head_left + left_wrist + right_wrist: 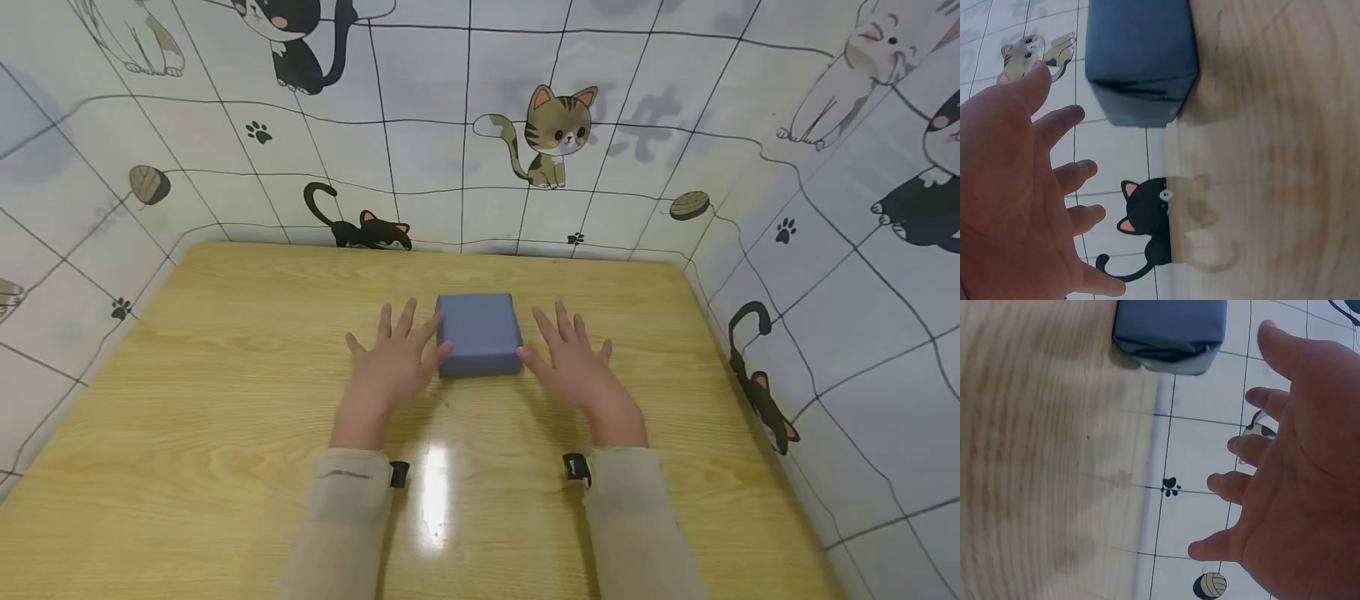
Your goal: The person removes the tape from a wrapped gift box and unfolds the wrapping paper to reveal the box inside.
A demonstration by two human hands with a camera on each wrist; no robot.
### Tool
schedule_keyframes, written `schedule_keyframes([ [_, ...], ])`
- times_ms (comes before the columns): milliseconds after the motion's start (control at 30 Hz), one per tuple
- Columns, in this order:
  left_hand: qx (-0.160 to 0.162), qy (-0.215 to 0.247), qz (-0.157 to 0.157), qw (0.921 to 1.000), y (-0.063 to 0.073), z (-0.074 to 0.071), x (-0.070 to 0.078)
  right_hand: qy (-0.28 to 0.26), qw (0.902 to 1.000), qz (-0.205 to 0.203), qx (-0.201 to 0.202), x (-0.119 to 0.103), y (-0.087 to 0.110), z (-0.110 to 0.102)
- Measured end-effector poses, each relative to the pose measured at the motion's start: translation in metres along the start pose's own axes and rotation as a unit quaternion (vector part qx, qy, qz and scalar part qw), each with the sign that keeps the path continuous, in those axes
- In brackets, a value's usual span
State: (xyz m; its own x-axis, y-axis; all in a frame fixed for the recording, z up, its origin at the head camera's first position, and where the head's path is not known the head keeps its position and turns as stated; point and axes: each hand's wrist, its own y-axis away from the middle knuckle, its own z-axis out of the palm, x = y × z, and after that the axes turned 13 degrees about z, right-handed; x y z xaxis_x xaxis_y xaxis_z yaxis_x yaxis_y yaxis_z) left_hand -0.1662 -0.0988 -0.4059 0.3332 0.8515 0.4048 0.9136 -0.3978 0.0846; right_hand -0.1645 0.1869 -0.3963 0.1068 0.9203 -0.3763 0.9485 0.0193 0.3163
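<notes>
The left hand [388, 367] and right hand [579, 372] (both spread wide) flank a wrapped blue package [480, 327] on the wooden bench [247, 350].

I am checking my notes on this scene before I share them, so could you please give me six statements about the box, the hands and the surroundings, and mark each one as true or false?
1. The blue box stands on the wooden table. True.
2. The left hand is curled round the blue box. False: its fingers are spread and it grips nothing.
3. The right hand has its fingers spread. True.
4. The sleeves are black. False: both are pale.
5. The wall behind the table is printed with cats. True.
6. The blue box is round like a ball. False: it is a flat-sided block.
</notes>
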Motion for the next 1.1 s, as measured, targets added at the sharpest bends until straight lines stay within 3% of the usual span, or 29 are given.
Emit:
schedule_keyframes([
  [200,-0.018,-0.038,0.009,0.9991,-0.008,0.013,0.015,-0.006,0.9994,-0.034,-0.003,-0.010,0.003,0.009],
  [500,-0.024,-0.047,0.013,0.9985,-0.011,0.016,0.032,-0.022,0.9964,-0.070,-0.043,-0.011,0.012,0.026],
  [767,-0.015,-0.085,0.029,0.9959,-0.011,0.009,0.047,0.036,0.9970,-0.068,0.011,-0.025,0.028,0.021],
  [1100,-0.010,-0.134,0.046,0.9899,0.005,0.015,0.059,0.061,0.9961,-0.064,0.005,-0.031,0.046,0.019],
])
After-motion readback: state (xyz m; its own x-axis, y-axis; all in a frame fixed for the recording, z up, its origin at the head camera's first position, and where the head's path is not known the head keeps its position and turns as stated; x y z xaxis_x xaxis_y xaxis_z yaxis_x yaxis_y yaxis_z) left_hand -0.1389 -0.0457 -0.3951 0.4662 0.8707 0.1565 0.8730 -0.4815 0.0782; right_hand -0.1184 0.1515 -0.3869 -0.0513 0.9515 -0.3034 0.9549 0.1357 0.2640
